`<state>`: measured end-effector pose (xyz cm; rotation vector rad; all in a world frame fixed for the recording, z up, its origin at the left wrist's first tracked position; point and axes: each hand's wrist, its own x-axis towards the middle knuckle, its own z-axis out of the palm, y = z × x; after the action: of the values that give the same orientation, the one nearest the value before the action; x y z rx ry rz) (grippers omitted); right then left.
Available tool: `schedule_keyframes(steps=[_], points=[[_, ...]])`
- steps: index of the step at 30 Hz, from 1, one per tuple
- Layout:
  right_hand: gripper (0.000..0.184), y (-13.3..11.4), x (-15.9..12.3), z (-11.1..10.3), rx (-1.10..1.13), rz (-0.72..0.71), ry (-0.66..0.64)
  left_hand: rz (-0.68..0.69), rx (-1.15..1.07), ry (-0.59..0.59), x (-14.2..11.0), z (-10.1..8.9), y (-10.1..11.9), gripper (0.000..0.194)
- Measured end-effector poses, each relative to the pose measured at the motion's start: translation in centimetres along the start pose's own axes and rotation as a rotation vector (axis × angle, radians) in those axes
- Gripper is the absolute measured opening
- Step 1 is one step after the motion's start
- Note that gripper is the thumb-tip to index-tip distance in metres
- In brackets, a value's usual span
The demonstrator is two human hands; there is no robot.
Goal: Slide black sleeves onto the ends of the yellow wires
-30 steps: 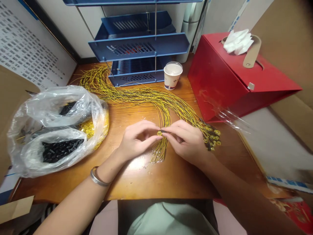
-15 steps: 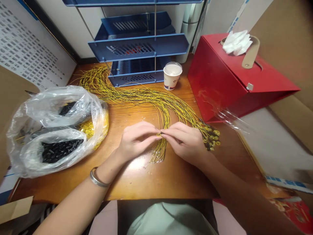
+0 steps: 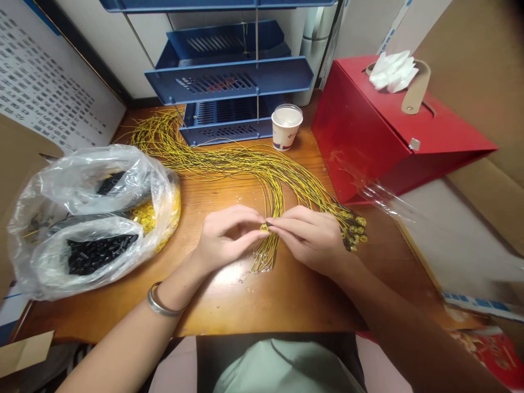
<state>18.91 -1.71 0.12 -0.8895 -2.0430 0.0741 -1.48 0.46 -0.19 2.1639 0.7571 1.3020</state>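
Observation:
My left hand (image 3: 227, 236) and my right hand (image 3: 311, 236) meet fingertip to fingertip over the wooden desk (image 3: 229, 303). Between them sits a small yellow ring (image 3: 264, 227), pinched by my left fingers. My right fingers pinch the end of one thin yellow wire that touches the ring. A big bundle of yellow wires (image 3: 254, 164) curves across the desk from the back left and ends under my hands. A second group of wire ends with yellow rings and dark sleeves (image 3: 354, 232) lies just right of my right hand.
Clear plastic bags (image 3: 90, 218) at the left hold black sleeves and yellow rings. Blue stacked paper trays (image 3: 229, 82) stand at the back, a paper cup (image 3: 286, 126) beside them. A red box (image 3: 393, 125) with white tissue on top fills the right.
Both hands have drifted slightly lower and their fingertips have closed together around the yellow ring. The view has shifted a little; the wires and bags lie as before.

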Motion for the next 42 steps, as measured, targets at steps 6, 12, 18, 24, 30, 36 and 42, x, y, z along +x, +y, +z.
schedule_keyframes(steps=[6,12,18,24,30,36,42], points=[[0.011,-0.2,0.0,-0.1,-0.017,0.024,0.038,-0.141,-0.001,-0.049,-0.1,0.1,0.3,0.025],[0.013,-0.2,0.0,0.1,0.002,0.025,0.039,-0.055,0.029,-0.093,0.0,0.3,0.3,0.015],[0.014,-0.3,-0.1,0.3,0.016,0.051,0.062,-0.079,0.036,-0.081,0.0,0.5,0.6,0.014],[0.016,-0.4,0.0,0.5,0.069,0.131,0.023,-0.163,0.021,-0.046,-0.1,0.7,0.6,0.015],[0.015,-1.3,0.4,0.7,0.260,0.339,-0.003,-0.210,0.157,0.080,-0.3,0.8,0.4,0.014],[0.020,-1.8,0.4,0.7,0.488,0.673,-0.132,-0.051,0.142,0.082,-0.3,0.6,0.3,0.014],[0.018,-1.8,1.0,0.3,0.802,0.726,-0.226,-0.069,0.008,0.054,-0.3,0.9,0.8,0.026]])
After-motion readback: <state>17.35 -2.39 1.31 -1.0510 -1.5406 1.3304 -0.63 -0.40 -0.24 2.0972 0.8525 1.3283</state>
